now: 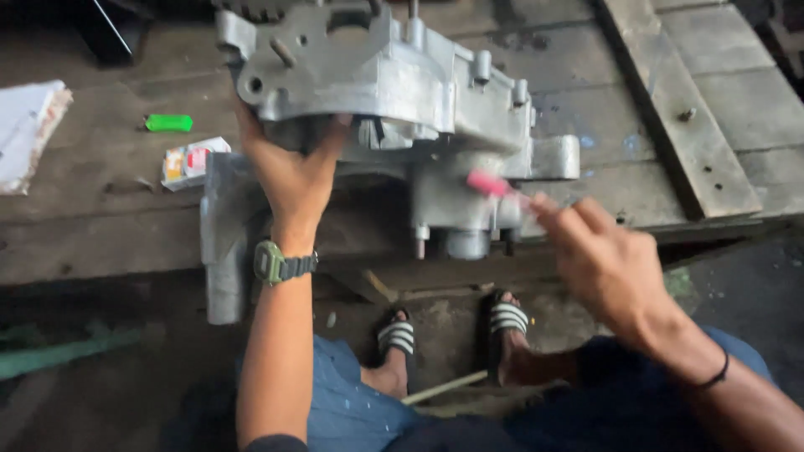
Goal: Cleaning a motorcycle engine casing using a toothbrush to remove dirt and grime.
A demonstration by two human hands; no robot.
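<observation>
A large grey cast-metal engine case (394, 84) stands tilted on the edge of a wooden platform (100, 226). My left hand (289, 172) presses flat against its near underside, fingers spread, with a green watch on the wrist. My right hand (599, 251) pinches a small pink-handled tool (490, 184), blurred by motion, whose tip touches the lower right part of the case. A second grey metal part (222, 243) hangs below the case at the left, partly hidden by my left arm.
A green lighter (168, 123) and a small printed packet (191, 161) lie on the platform at the left, beside a stack of paper (29, 134). A wooden beam (670, 109) crosses at the right. My sandalled feet (452, 326) rest on the ground below.
</observation>
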